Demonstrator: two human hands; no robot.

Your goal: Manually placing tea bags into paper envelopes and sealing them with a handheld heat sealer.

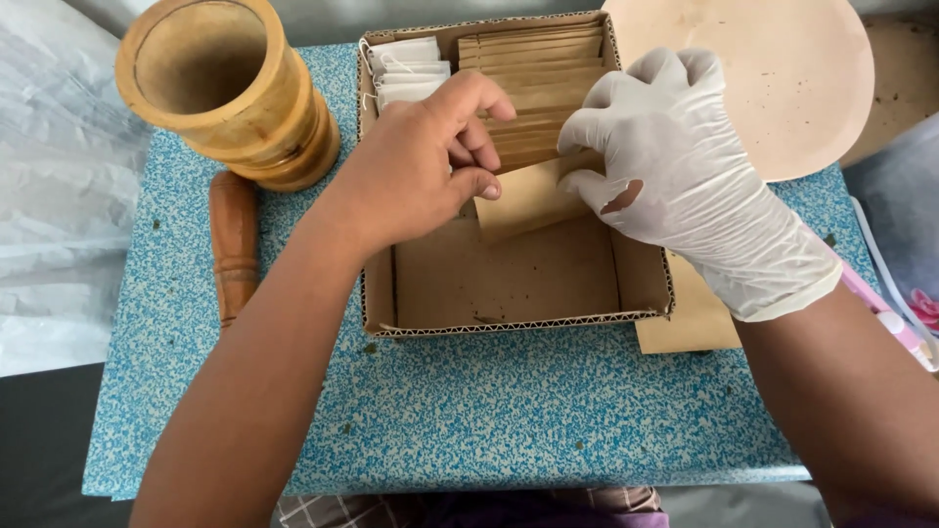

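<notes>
A shallow cardboard box [518,321] sits on a blue speckled table [460,411]. At its back stand a row of brown paper envelopes [533,78] and a few white sachets [406,68]. My bare left hand [416,166] and my right hand [675,166], which wears a torn white glove, both pinch one brown paper envelope [523,200] over the box. The left fingers hold its left edge and the gloved fingers its right top corner.
A wooden mortar [225,88] stands at the back left with a wooden pestle [235,244] lying beside it. A round pale plate [782,78] lies at the back right. A loose brown envelope [694,318] sits right of the box. White plastic sheeting [49,186] lies left.
</notes>
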